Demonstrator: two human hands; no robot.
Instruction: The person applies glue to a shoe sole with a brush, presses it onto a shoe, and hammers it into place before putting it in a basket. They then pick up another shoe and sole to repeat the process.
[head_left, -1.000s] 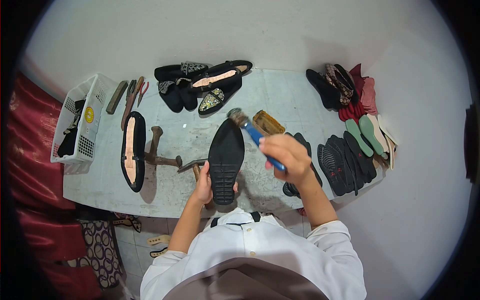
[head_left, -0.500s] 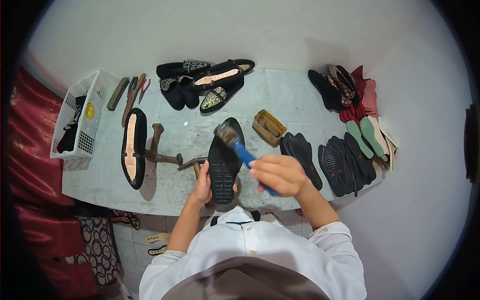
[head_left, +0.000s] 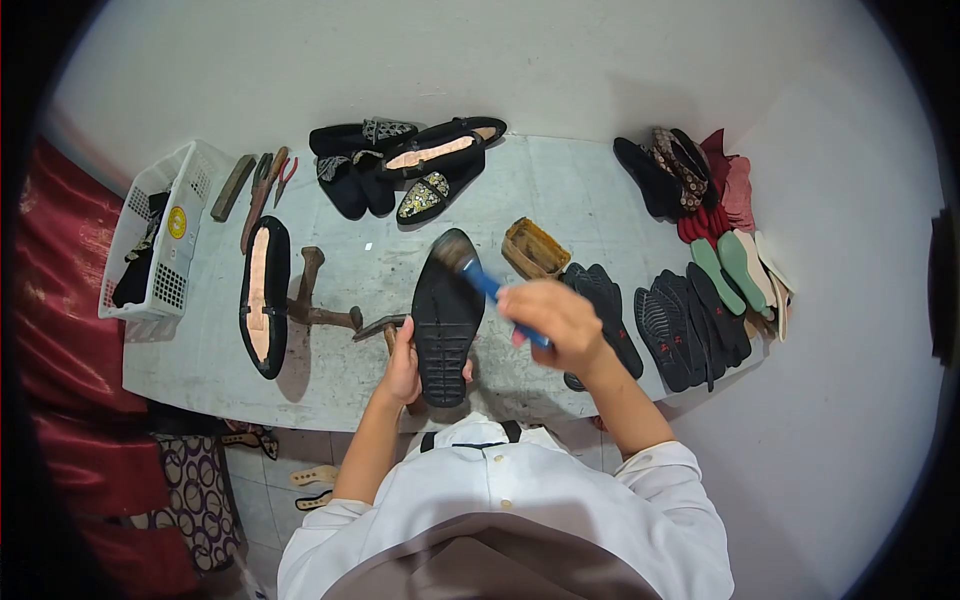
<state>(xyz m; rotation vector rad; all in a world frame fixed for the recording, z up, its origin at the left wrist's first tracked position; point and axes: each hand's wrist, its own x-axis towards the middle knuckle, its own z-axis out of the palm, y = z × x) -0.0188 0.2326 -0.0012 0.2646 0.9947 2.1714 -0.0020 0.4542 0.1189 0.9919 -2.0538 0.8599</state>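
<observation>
My left hand [head_left: 402, 370] is wrapped round the heel end of a black shoe sole [head_left: 445, 330], its ridged face up and its toe pointing away from me. In my right hand [head_left: 552, 322] is a brush with a blue handle [head_left: 487, 283]; its blurred bristles lie over the toe part of the sole. A yellowish-brown open container [head_left: 535, 248] stands to the right of the sole. Left of it, a metal shoe stand [head_left: 325, 315] and a hammer [head_left: 383, 327] rest on the table, partly behind my left hand.
On the table [head_left: 560, 180] are a black shoe upper [head_left: 265, 300], a white basket [head_left: 150, 240], pliers [head_left: 285, 178], several black shoes [head_left: 350, 185] at the back, black soles [head_left: 675, 330] and green insoles [head_left: 740, 265] at the right. A red curtain [head_left: 80, 300] hangs at the left.
The brush and my right hand have shifted slightly over the toe part. The sole has tilted a little, and more of its face shows. My left hand still holds it.
</observation>
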